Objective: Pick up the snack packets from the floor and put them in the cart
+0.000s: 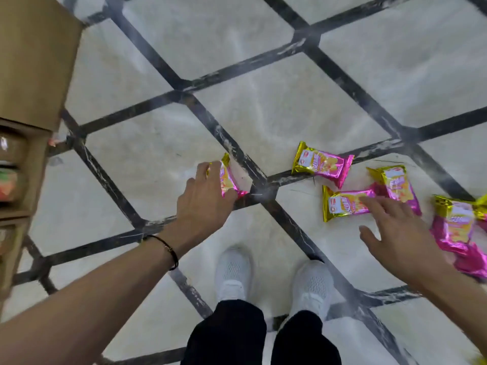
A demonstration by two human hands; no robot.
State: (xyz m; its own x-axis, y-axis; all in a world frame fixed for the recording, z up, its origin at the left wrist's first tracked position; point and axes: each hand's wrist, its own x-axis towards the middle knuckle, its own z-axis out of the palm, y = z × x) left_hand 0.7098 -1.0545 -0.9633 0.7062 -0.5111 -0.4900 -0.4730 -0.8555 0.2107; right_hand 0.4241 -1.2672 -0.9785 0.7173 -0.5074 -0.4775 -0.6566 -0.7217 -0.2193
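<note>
Snack pkt (228, 177) in L hand (204, 204).

This looks like a shop. A polished pale stone floor (263, 106) with dark crossing bands carries identical foil snack packets (322, 164), while cardboard boxes (31, 59) and a brown shelf of packed jars (10, 180) stand at the left edge.

No legible text anywhere. White label panels with red lettering on the pink-and-gold snack packets (322, 165) at centre right, too blurred to read. Jar labels in the cardboard box (15, 177) at left edge equally unreadable.
</note>
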